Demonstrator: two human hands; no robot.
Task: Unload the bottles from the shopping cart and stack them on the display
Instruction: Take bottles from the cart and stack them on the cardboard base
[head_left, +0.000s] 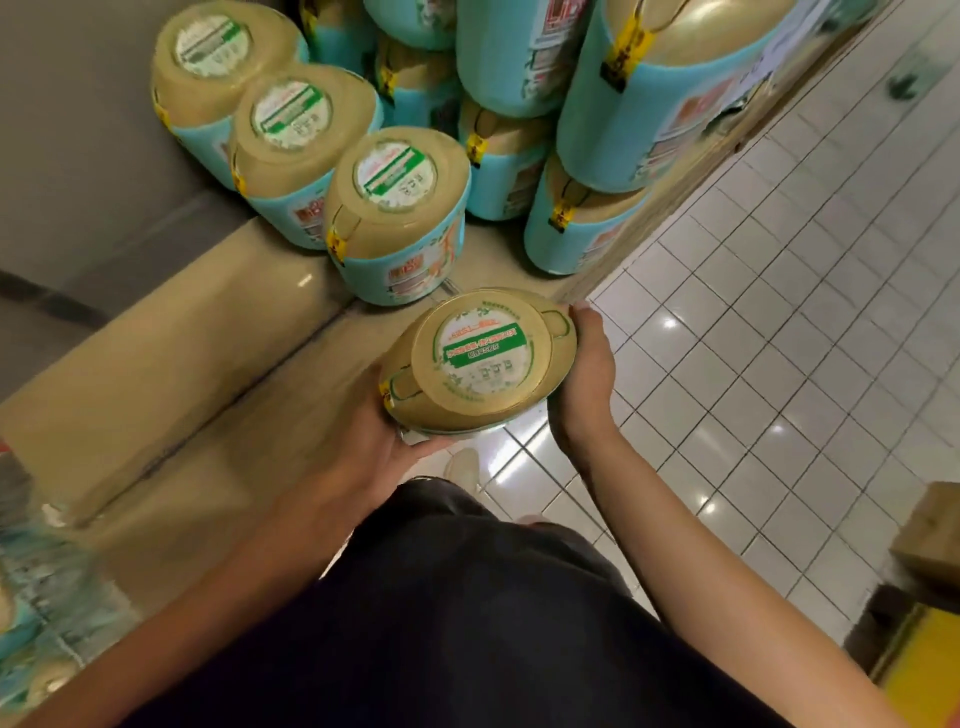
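Observation:
I hold one large bottle (480, 361) with a gold cap and a green-and-white label between both hands, just off the front corner of the display platform (171, 364). My left hand (387, 434) grips it from below left, and my right hand (582, 379) cups its right side. A row of three matching bottles (397, 213) with turquoise wraps stands on the platform, the nearest one right beyond the held bottle. Behind them, more bottles (649, 88) are stacked several high.
The beige platform runs toward the lower left, with shrink-wrapped goods (36, 613) at the left edge. White tiled floor (779, 364) lies to the right. A cardboard box (930, 530) and a yellow object (919, 670) sit at the lower right.

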